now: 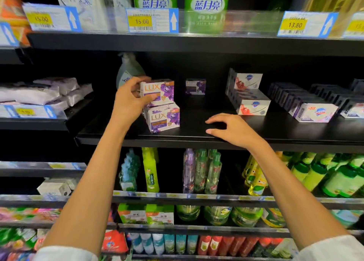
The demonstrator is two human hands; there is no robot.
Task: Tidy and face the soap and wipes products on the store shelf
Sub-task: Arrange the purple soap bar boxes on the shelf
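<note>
My fingers (137, 81) on my left hand (129, 101) curl around a purple LUX soap box (160, 91) and grip its left end. My right hand (234, 130) lies loose on the black shelf (206, 120), fingers a little bent, holding nothing, with its fingertips touching the shelf near the front edge.

I am in a store, in front of dark shelves. The black shelf is the middle one. Above it runs a clear rail with price tags. I can read three: 15.00 (40, 19), 15.00 (141, 21) and 13.80 (294, 25). Two green bottles (206, 2) stand behind the rail.

I count two LUX boxes close to me. The one I hold sits on top of the second LUX box (163, 117), which rests on the shelf. A third small purple box (195, 86) stands farther back, well apart from them. A pale pump bottle (128, 71) stands behind my left hand. To the right are two rows of white soap boxes (252, 105) and more rows of white-and-purple boxes (315, 111); those farther right are too dark to count.

On the left, soft white packs of wipes (45, 91) lie piled on another shelf. Below my arms stand many green, yellow and purple bottles (201, 172).
</note>
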